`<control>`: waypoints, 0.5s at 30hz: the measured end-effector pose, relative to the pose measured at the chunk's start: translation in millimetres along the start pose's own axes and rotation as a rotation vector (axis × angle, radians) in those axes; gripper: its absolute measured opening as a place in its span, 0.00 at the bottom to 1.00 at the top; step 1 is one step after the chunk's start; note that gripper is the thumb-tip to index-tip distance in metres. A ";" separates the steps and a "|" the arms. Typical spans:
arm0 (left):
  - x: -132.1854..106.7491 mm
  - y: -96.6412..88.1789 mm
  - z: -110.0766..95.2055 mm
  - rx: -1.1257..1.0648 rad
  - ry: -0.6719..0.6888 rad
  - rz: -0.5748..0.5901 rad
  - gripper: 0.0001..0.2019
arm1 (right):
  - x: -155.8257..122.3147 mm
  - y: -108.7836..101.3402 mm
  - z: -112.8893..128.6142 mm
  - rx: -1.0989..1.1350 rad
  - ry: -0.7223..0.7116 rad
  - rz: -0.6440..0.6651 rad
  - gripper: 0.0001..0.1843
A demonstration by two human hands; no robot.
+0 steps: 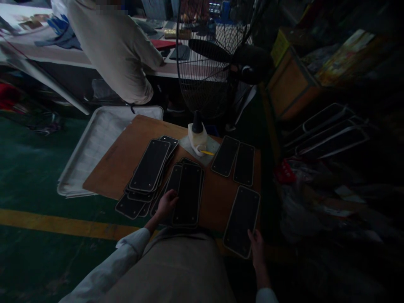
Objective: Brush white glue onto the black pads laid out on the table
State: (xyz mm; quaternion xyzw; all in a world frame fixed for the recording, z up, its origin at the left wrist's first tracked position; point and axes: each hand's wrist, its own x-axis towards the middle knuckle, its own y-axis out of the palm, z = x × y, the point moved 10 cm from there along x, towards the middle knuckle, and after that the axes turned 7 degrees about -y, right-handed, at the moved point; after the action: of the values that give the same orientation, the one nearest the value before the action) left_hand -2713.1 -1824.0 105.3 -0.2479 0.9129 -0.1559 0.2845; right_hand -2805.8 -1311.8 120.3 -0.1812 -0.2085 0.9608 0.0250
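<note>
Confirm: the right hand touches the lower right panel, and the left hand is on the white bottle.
Wrong about the left hand: the head view shows it at the middle stack of dark panels, not on the white bottle. The right hand does touch the lower right panel.

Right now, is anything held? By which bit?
The right hand holds a panel by its lower right edge. The left hand is at another panel, grip unclear.
</note>
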 end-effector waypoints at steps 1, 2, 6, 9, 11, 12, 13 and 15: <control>-0.5 -0.3 -2.1 0.017 0.016 -0.013 0.04 | 3.0 -3.9 -2.7 -0.012 0.006 -0.009 0.27; -1.0 0.8 -4.9 0.027 0.034 -0.012 0.04 | 6.1 -7.7 -5.0 -0.024 0.015 -0.031 0.27; -5.3 12.3 -22.4 -0.091 0.093 0.101 0.07 | 18.6 -19.3 -2.6 -0.108 -0.011 -0.140 0.31; -12.7 26.1 -34.9 -0.303 0.057 0.242 0.12 | 23.5 -24.5 8.4 -0.208 -0.042 -0.211 0.32; -19.7 42.1 -38.9 -0.430 -0.017 0.346 0.16 | 22.6 -20.0 23.0 -0.267 -0.088 -0.239 0.31; -23.3 51.2 -40.0 -0.482 -0.055 0.382 0.17 | 21.0 -12.4 32.2 -0.282 -0.124 -0.237 0.31; -26.7 61.2 -40.8 -0.521 -0.086 0.409 0.17 | 18.7 -0.3 41.6 -0.285 -0.164 -0.218 0.31; -32.2 83.2 -40.6 -0.551 -0.133 0.434 0.17 | 12.3 37.1 57.5 -0.259 -0.241 -0.122 0.30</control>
State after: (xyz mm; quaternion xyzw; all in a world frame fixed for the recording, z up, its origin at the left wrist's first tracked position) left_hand -2744.6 -1731.8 116.2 -0.1252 0.9316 0.1764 0.2922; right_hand -2836.9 -1366.6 149.7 -0.0537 -0.3426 0.9373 0.0346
